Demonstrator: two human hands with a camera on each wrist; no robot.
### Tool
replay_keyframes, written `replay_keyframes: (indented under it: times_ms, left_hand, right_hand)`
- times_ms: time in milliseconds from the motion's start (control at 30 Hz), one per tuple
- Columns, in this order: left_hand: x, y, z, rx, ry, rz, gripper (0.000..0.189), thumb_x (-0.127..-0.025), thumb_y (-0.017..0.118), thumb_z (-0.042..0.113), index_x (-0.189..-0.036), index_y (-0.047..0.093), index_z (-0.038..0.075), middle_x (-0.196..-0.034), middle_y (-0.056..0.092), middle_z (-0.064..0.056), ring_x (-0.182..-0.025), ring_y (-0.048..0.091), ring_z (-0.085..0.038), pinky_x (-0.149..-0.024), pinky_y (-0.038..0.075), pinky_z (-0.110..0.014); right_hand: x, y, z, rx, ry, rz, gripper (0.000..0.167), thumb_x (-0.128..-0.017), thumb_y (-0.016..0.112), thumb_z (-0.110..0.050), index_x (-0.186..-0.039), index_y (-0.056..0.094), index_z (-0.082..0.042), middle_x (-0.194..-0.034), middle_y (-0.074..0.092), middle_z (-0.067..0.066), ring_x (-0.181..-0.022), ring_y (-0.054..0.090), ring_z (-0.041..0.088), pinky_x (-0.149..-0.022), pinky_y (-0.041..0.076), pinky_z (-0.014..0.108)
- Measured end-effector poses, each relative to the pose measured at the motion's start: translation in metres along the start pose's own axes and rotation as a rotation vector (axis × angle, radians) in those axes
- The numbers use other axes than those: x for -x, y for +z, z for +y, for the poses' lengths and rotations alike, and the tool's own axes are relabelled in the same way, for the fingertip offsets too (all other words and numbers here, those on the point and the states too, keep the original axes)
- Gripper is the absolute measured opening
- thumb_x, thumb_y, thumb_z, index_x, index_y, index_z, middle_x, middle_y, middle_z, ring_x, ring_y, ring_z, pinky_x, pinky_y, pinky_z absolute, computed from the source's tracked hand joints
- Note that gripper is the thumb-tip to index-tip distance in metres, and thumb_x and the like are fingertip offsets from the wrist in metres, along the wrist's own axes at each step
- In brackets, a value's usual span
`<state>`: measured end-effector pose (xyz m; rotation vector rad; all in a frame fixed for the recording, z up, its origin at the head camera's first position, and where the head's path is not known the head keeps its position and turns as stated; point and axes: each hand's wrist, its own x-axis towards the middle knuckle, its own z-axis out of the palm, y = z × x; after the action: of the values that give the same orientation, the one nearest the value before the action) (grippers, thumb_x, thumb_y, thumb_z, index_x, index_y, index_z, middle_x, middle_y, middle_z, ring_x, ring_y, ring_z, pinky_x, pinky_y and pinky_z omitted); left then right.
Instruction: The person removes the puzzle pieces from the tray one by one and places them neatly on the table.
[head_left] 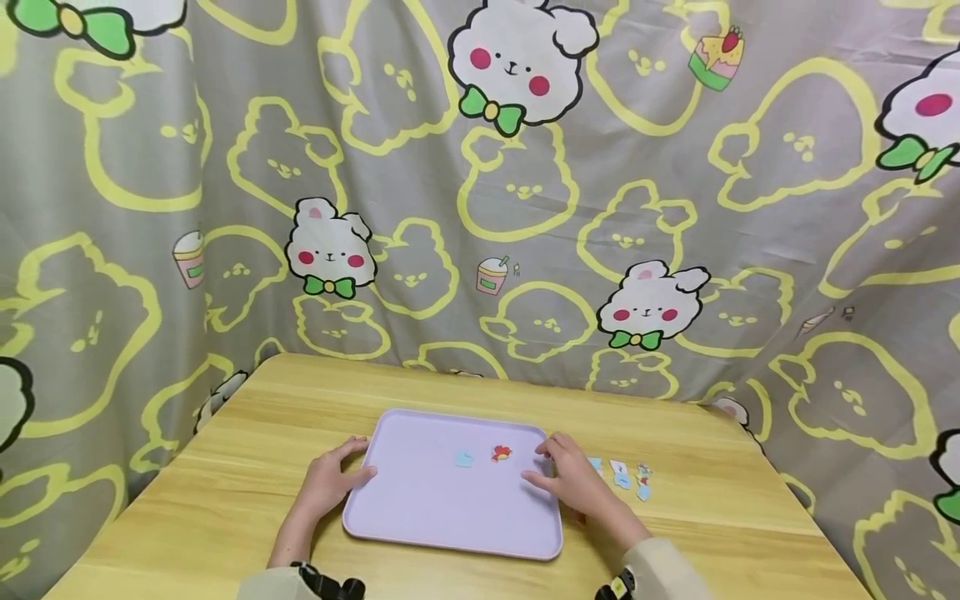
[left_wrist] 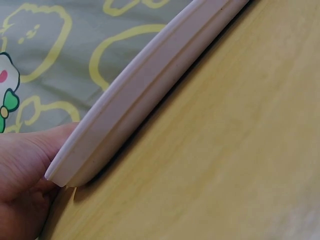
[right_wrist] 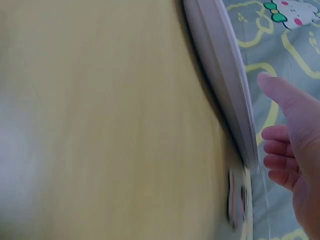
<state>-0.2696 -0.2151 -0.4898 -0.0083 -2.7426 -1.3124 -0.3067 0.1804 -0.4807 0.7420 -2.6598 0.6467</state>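
Note:
A pale purple tray (head_left: 442, 517) lies on the wooden table, tilted slightly in the head view. My left hand (head_left: 327, 483) holds its left edge, thumb over the rim and the other fingers along the outside. In the left wrist view the rim of the tray (left_wrist: 125, 95) runs up from that hand (left_wrist: 22, 175). Over the tray's right edge hovers my right hand (head_left: 573, 483), empty, its fingers loosely bent and thumb apart. Inside the tray are a light blue paper piece (head_left: 465, 458) and a red and yellow cutout (head_left: 501, 453), both flat near the far side.
Several small paper pieces (head_left: 621, 477) in blue, white and mixed colours lie on the table (head_left: 720, 517) right of the tray, partly behind my right hand. A grey curtain (head_left: 420, 183) with yellow outlines and white bunny faces hangs around the table's far and side edges.

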Motion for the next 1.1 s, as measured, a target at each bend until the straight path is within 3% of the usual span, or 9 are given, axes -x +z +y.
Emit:
replay_keyframes:
  times_ms: [267,600,867,1100]
  left_hand:
    - [0.001,0.002,-0.003,0.021,-0.005,0.010,0.050,-0.088,0.073,0.019,-0.132,0.059,-0.001,-0.146,0.046,-0.026,-0.141,0.035,-0.046,-0.116,0.030,-0.061]
    - [-0.002,0.001,-0.005,0.003,0.014,0.028,0.049,-0.086,0.074,0.019,-0.130,0.061,0.000,-0.144,0.049,-0.026,-0.139,0.039,-0.047,-0.115,0.032,-0.061]
    - [-0.002,0.001,-0.003,0.004,0.011,0.031,0.049,-0.086,0.073,0.018,-0.130,0.061,0.000,-0.144,0.049,-0.026,-0.139,0.039,-0.046,-0.115,0.032,-0.059]
    - [-0.002,0.000,-0.002,0.000,0.010,0.036,0.049,-0.086,0.074,0.018,-0.129,0.061,0.000,-0.144,0.049,-0.027,-0.138,0.040,-0.047,-0.115,0.032,-0.060]
  right_hand:
    - [-0.017,0.014,-0.018,0.059,0.055,-0.025,0.045,-0.079,0.078,-0.045,-0.095,0.066,-0.004,-0.087,0.055,-0.002,-0.077,0.044,0.007,-0.067,0.047,0.025]
    - [-0.034,0.024,-0.021,0.086,0.098,-0.060,0.043,-0.079,0.078,-0.047,-0.087,0.063,-0.007,-0.081,0.049,-0.004,-0.073,0.040,0.008,-0.061,0.039,0.022]
    - [-0.041,0.031,-0.025,0.211,-0.008,-0.002,0.042,-0.078,0.079,-0.047,-0.079,0.060,-0.009,-0.074,0.048,-0.004,-0.067,0.039,0.008,-0.056,0.037,0.022]
    - [-0.045,0.036,-0.026,0.237,-0.030,0.003,0.036,-0.080,0.078,-0.037,-0.074,0.054,-0.010,-0.072,0.045,-0.004,-0.065,0.037,0.008,-0.056,0.037,0.021]
